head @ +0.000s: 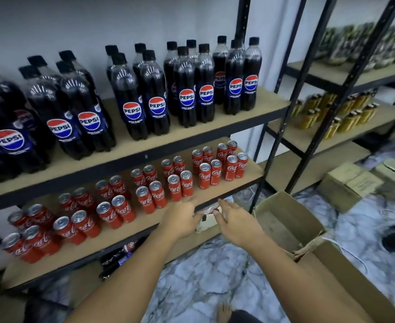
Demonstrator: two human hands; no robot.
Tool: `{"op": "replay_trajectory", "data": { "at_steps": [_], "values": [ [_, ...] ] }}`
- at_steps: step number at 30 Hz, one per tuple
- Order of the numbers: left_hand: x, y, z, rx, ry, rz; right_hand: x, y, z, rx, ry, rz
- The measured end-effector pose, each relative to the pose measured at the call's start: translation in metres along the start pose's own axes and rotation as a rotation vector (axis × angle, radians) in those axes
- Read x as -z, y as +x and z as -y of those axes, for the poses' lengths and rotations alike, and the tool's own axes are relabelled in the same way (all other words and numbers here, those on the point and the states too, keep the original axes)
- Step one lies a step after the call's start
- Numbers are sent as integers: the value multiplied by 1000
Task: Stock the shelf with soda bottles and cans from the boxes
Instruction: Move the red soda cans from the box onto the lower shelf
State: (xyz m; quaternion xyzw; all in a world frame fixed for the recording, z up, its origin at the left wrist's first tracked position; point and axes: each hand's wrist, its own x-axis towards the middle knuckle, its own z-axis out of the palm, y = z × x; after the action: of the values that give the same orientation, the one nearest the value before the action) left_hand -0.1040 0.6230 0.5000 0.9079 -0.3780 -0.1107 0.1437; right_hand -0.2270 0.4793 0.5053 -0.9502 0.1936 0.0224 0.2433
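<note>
Pepsi bottles (pixel 157 96) stand in groups on the upper shelf board (pixel 215 127). Red Coca-Cola cans (pixel 150 197) stand in clusters on the shelf below (pixel 206 194). My left hand (pixel 182 220) and my right hand (pixel 236 222) reach forward just under the front edge of the can shelf, fingers mostly straight. Between them lies a pale, blurred object (pixel 207 219), which I cannot identify. Both hands' fingertips are at its sides; a grip is not plain. An open cardboard box (pixel 285 220) stands to the right of my right arm, with nothing showing inside it.
Dark bottles (pixel 122 255) lie on the lowest shelf. A second rack to the right holds golden bottles (pixel 345 115). Closed cartons (pixel 350 185) sit on the marble-patterned floor (pixel 203 276). A black upright post (pixel 259 178) stands between the racks. A bare foot (pixel 224 311) shows below.
</note>
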Motion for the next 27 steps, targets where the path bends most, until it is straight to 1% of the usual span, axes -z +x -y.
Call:
{"op": "replay_trajectory", "data": {
  "at_steps": [5,11,21,24,27],
  "values": [
    [2,-3,-15,-15,-1,28,7,-2,-16,-37,-50,-9],
    [-3,15,-23,-45,-27,30,27,-3,-15,-71,-63,-25],
    [-20,32,-45,-98,-24,52,35,4,-45,-83,-12,-22],
    [-24,42,-49,-79,-35,62,36,13,-56,-63,-9,-6],
    [-24,53,-51,-17,-46,58,40,29,-70,-37,-10,14]
  ]
}}
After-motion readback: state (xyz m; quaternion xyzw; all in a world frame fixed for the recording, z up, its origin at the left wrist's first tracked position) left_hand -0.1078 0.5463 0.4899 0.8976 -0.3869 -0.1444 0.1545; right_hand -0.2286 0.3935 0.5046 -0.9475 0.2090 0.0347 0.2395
